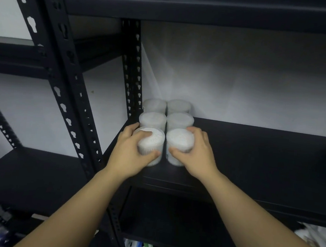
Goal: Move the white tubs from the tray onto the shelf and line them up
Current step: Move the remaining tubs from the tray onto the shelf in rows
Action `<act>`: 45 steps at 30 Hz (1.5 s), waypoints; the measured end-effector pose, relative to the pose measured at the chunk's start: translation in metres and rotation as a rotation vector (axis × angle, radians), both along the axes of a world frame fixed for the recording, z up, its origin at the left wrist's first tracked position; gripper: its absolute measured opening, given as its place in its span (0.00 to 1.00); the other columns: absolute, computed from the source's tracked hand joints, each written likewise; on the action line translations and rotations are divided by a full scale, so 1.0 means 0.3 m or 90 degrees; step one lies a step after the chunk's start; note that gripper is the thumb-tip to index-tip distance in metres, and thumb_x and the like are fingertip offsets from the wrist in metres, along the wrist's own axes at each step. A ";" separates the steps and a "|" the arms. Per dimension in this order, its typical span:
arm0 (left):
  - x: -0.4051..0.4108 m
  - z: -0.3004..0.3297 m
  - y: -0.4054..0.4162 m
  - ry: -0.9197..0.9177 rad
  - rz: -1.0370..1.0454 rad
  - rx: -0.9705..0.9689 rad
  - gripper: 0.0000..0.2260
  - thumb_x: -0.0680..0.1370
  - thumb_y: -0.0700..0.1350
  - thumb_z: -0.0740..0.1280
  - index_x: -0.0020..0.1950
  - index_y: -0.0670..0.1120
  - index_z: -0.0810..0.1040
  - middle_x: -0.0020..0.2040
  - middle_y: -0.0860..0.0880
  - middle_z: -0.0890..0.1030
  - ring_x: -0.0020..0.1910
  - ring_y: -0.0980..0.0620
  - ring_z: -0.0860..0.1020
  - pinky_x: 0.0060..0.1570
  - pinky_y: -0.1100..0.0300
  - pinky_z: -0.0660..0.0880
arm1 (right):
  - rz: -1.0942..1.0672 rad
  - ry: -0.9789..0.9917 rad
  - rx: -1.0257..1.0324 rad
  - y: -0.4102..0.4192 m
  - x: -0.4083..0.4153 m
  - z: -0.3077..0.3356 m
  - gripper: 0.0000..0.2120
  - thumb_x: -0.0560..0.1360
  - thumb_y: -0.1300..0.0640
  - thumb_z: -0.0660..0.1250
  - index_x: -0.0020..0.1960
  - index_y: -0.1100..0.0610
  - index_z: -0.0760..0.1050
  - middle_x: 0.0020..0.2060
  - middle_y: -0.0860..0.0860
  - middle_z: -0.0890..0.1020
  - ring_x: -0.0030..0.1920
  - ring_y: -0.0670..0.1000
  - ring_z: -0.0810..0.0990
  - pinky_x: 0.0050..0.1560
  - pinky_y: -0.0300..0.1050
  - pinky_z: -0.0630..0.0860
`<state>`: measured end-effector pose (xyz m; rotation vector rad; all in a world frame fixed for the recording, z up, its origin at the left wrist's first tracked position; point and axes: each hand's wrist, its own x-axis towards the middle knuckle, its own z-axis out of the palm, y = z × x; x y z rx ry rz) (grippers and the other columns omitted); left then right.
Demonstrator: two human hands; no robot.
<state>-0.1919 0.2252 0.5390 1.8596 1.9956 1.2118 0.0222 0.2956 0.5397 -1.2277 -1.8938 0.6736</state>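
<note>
clear plastic tubs packed white, six in two files at the shelf's (pixel 254 151) back-left corner. your left hand (pixel 129 156) has its grip closed on the front left tub (pixel 152 144), your right hand (pixel 197 154) on the front right tub (pixel 179 142). likely light, stiff, slick-walled: hold the sides. open shelf lies rightward; front edge near.

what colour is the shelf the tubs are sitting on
Black: the shelf under the white tubs is matte black metal, seen best in the head view.
</note>
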 end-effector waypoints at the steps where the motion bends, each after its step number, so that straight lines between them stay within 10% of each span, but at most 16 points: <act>1: -0.001 0.008 -0.004 0.013 0.001 -0.011 0.32 0.67 0.64 0.75 0.69 0.56 0.76 0.77 0.53 0.62 0.76 0.52 0.61 0.73 0.51 0.65 | 0.014 0.003 -0.007 -0.002 0.008 0.004 0.43 0.65 0.41 0.80 0.73 0.44 0.62 0.66 0.46 0.66 0.63 0.48 0.72 0.60 0.44 0.71; 10: 0.222 0.000 -0.152 0.187 -0.002 0.108 0.29 0.77 0.60 0.69 0.75 0.50 0.69 0.79 0.47 0.62 0.80 0.49 0.57 0.80 0.44 0.45 | -0.023 -0.039 0.032 -0.129 0.227 -0.002 0.38 0.75 0.37 0.69 0.80 0.43 0.58 0.80 0.44 0.56 0.79 0.47 0.57 0.72 0.48 0.63; 25: 0.668 -0.284 -0.368 0.294 -0.075 -0.044 0.30 0.81 0.63 0.59 0.81 0.54 0.59 0.83 0.50 0.55 0.82 0.50 0.48 0.78 0.41 0.37 | -0.045 -0.214 0.099 -0.447 0.663 -0.250 0.30 0.78 0.44 0.68 0.78 0.51 0.67 0.79 0.48 0.65 0.80 0.48 0.56 0.80 0.58 0.55; 45: 0.987 -0.892 -0.659 0.305 -0.190 -0.316 0.32 0.79 0.65 0.54 0.80 0.51 0.61 0.80 0.45 0.62 0.79 0.45 0.57 0.79 0.42 0.50 | -0.051 -0.309 -0.201 -0.766 1.031 -0.892 0.33 0.74 0.43 0.71 0.75 0.55 0.70 0.77 0.55 0.68 0.77 0.58 0.65 0.74 0.59 0.65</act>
